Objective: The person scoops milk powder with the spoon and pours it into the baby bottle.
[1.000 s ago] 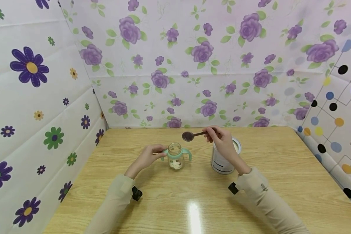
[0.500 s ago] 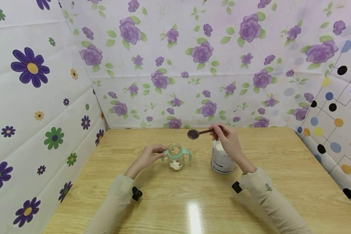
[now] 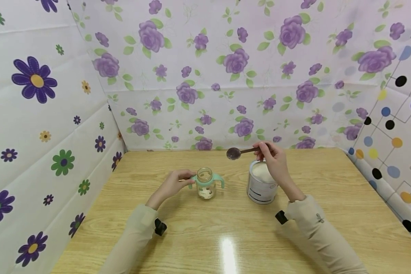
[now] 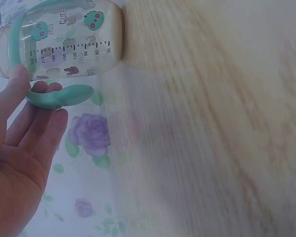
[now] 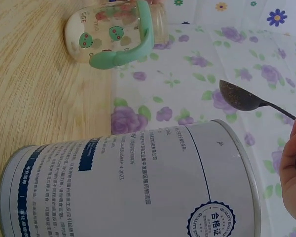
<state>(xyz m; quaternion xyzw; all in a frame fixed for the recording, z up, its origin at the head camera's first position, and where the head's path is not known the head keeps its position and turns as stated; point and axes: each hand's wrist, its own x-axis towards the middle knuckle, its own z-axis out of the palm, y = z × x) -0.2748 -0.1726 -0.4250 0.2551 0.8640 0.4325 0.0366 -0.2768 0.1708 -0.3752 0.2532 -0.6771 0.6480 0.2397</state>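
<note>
In the left wrist view the desk (image 4: pixel 222 123) is smeared by blur, and the left hand (image 4: pixel 19 148) runs off the frame at 8 o'clock. In the right wrist view the right hand (image 5: pixel 293 173) is cut at 3 o'clock, hiding its grip on the spoon (image 5: pixel 244 98); the tin (image 5: pixel 133 182) is cropped at 6 o'clock.

Dark spoon (image 3: pixel 233 153) held level, seemingly empty, above open powder tin (image 3: pixel 261 186).

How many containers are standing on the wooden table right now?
2. The clear glass baby bottle with mint-green handles stands left of centre, by the left hand. The white round tin of powder stands right, beneath the right hand.
</note>
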